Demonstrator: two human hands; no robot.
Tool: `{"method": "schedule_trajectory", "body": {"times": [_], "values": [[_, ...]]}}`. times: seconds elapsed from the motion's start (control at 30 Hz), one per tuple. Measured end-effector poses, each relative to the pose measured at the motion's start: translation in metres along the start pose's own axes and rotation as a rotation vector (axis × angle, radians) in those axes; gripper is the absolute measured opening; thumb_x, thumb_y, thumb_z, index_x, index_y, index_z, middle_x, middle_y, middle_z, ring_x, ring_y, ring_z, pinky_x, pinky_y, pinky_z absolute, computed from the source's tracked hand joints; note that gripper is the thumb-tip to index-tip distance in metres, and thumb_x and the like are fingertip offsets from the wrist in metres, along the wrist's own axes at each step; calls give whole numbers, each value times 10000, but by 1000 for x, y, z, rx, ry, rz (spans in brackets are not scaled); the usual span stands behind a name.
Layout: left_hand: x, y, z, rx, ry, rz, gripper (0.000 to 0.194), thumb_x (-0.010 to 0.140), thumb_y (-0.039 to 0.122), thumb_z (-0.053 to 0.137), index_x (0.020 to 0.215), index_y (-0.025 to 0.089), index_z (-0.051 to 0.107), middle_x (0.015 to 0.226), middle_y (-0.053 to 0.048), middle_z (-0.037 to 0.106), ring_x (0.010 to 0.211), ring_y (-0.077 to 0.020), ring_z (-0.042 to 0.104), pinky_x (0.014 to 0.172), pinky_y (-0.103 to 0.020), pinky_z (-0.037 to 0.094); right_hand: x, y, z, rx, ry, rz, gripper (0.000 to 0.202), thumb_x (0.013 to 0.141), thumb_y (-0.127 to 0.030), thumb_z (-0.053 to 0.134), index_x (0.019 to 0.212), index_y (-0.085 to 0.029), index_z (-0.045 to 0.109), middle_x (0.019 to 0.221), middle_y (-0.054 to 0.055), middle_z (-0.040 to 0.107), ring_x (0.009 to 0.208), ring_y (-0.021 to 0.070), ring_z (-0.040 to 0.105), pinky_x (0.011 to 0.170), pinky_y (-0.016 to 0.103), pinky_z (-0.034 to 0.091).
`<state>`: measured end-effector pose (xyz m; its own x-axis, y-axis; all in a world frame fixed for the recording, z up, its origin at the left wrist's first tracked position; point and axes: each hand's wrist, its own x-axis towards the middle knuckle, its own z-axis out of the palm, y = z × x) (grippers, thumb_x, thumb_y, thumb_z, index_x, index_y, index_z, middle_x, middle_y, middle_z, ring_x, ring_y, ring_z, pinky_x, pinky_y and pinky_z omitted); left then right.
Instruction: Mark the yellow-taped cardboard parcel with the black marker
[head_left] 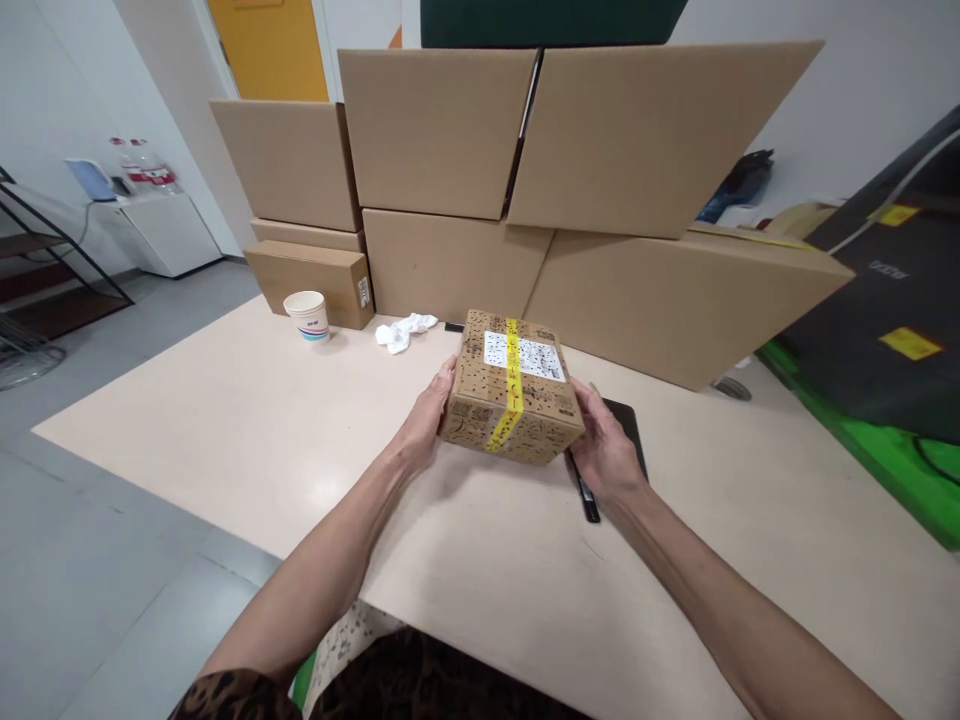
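Head view, the only one. Left hand [429,418]: part-open, flat against the left side of a small brown cardboard box [541,402] with black speckled print; fingertips run up that side, some fingers hidden. Right hand [609,450]: part-open, curved round the box's right side near the lower corner, some fingers out of sight. Both hands grip the box between them, one per side.

Box sits in front of the person, above the middle of a pale wood-look table [300,420], tilted, top and front faces showing. Can't tell if its underside touches the tabletop. Strip of yellow printed tape [513,372] runs over the top and down the front; white printed label [541,358] on top, crossed by the tape.

Flat black object [628,415] on the table, partly behind the right hand; slim black stick-like item [589,503] just beside that hand. Farther back left: white paper cup [308,320] with coloured bands, crumpled white tissue [405,332]. Large plain brown cartons [457,262] line the table's rear.
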<state>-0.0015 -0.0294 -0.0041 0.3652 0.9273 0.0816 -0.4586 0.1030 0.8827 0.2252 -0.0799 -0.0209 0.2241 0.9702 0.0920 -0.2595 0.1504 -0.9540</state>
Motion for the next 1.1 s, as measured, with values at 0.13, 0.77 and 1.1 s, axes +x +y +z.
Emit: {"method": "schedule_trajectory", "body": {"times": [0.13, 0.77, 1.1], "values": [[1, 4, -4, -106, 8, -99, 657, 946, 757, 491, 1368, 285, 665, 1429, -74, 689, 1432, -327, 547, 1214, -557, 410, -10, -15, -4, -129, -123, -147, 462, 979, -626, 522, 1350, -400, 678, 1513, -27, 619, 1450, 285, 512, 1089, 477, 504], [-16, 28, -8, 749, 99, 315, 671, 961, 756, 435, 1278, 261, 760, 1289, -79, 751, 1277, -328, 574, 1157, -541, 391, -73, -30, -15, 79, -7, -87, 392, 940, -492, 602, 1304, -393, 709, 1540, 53, 575, 1475, 322, 441, 919, 488, 588], [-12, -1, -5, 602, -48, 152, 1005, 787, 568, 820, 1631, 322, 333, 1682, -119, 387, 1522, -388, 384, 1235, -578, 333, -71, 0, -34, -79, -143, -54, 638, 936, -508, 665, 1537, -468, 454, 1713, -2, 358, 1559, 308, 367, 1077, 528, 540]]}}
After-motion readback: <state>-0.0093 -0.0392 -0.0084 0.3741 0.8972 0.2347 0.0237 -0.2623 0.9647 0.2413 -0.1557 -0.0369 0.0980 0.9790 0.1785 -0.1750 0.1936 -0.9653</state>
